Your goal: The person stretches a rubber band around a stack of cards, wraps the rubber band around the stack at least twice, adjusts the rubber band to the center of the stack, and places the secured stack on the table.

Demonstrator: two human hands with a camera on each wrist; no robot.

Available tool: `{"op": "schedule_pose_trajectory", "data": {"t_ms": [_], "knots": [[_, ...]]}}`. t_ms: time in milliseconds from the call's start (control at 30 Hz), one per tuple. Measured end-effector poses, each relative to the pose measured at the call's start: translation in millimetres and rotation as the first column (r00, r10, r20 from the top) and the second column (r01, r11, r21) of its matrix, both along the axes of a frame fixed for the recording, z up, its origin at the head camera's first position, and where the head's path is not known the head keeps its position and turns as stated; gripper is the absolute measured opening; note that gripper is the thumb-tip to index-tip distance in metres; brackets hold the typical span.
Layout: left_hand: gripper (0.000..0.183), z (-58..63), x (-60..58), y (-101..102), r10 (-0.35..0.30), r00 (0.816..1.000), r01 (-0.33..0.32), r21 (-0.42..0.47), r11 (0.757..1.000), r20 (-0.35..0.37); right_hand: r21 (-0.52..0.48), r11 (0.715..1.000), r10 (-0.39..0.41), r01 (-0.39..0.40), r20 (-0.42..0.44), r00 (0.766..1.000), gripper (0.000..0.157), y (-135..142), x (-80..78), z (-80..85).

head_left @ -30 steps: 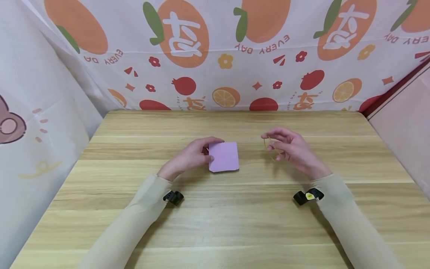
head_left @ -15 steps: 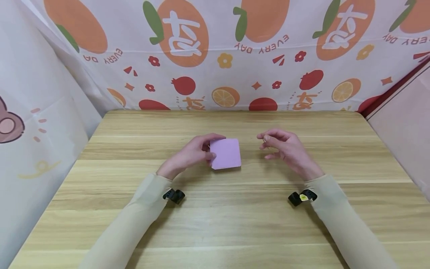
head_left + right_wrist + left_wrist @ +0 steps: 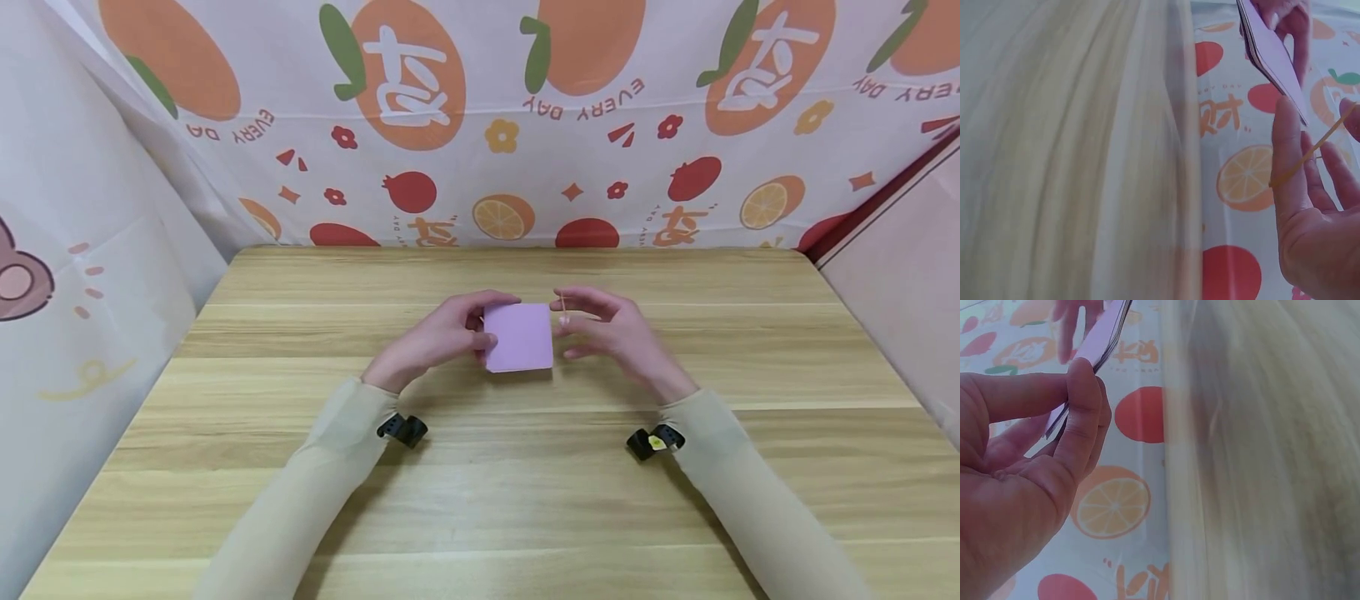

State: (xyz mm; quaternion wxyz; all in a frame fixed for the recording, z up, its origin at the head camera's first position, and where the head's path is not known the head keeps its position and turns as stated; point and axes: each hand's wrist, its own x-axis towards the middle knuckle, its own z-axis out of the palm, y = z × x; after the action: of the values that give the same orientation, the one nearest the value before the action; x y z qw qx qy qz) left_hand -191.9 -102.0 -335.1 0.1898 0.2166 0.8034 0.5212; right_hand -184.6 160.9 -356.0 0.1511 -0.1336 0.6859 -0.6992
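Note:
A square stack of cards [image 3: 519, 337], light purple on its top face, is raised above the table in the head view. My left hand [image 3: 442, 333] grips its left side between thumb and fingers. Layered edges of the stack [image 3: 1109, 344] show in the left wrist view. Just right of the stack is my right hand [image 3: 611, 329], fingers spread and pointing at it. A thin yellow rubber band [image 3: 1316, 149] is stretched across that hand, from the thumb to the fingers. In the right wrist view one fingertip reaches the stack's near edge; contact is unclear.
Both hands are over a light wood-grain table [image 3: 480, 492]. Behind it hangs a white curtain [image 3: 570, 158] printed with fruit, and another white cloth [image 3: 97, 217] hangs on the left. A pale panel [image 3: 907, 258] stands at the right.
My right hand has moved left, bringing the rubber band close to the stack. My left hand has carried the stack slightly right and away from me.

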Motion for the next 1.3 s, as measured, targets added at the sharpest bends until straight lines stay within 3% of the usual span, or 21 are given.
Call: {"op": "schedule_pose_trajectory", "data": {"t_ms": [133, 233, 367, 567, 733, 867, 967, 1100, 1300], "knots": [[0.051, 3.0, 1.4, 2, -0.005, 1.0, 0.005, -0.005, 1.0, 0.0, 0.029, 1.0, 0.011, -0.01, -0.009, 1.0, 0.046, -12, 9.6, 15.4], [0.051, 4.4, 2.3, 3, -0.015, 1.0, 0.015, 0.005, 1.0, 0.007, 0.059, 0.998, 0.013, -0.012, -0.025, 1.0, 0.048, -18, 11.5, 17.9], [0.051, 2.6, 1.6, 3, -0.029, 0.999, 0.029, 0.046, 0.999, 0.014, 0.103, 0.995, 0.015, -0.01, -0.041, 0.999, 0.049, -23, 12.2, 16.9], [0.047, -2.4, -1.4, 1, -0.028, 0.999, 0.025, 0.107, 0.994, 0.023, 0.058, 0.998, 0.025, -0.025, 0.006, 1.0, 0.048, -25, 8.9, 4.5], [0.046, -3.3, -0.8, 1, 0.03, 0.996, -0.045, 0.176, 0.983, 0.086, 0.007, 1.0, 0.018, -0.019, 0.026, 1.0, 0.047, -25, 3.7, -7.7], [0.039, -4.1, -0.1, 2, 0.09, 0.983, -0.129, 0.249, 0.96, 0.163, -0.023, 1.0, -0.012, 0.012, -0.006, 1.0, 0.045, -25, 2.8, -7.6], [0.028, -5.7, -0.1, 4, 0.098, 0.975, -0.15, 0.269, 0.951, 0.197, -0.031, 0.999, -0.022, 0.022, -0.021, 1.0, 0.044, -24, 2.3, -5.8], [0.017, -8.2, -0.3, 6, 0.109, 0.974, -0.163, 0.277, 0.947, 0.199, -0.044, 0.999, -0.02, 0.019, -0.023, 1.0, 0.044, -23, 1.3, -4.5], [0.016, -8.8, 0.7, 8, 0.133, 0.974, -0.178, 0.259, 0.949, 0.182, -0.044, 0.999, -0.019, 0.018, -0.01, 1.0, 0.045, -22, 1.4, -4.6]]}}
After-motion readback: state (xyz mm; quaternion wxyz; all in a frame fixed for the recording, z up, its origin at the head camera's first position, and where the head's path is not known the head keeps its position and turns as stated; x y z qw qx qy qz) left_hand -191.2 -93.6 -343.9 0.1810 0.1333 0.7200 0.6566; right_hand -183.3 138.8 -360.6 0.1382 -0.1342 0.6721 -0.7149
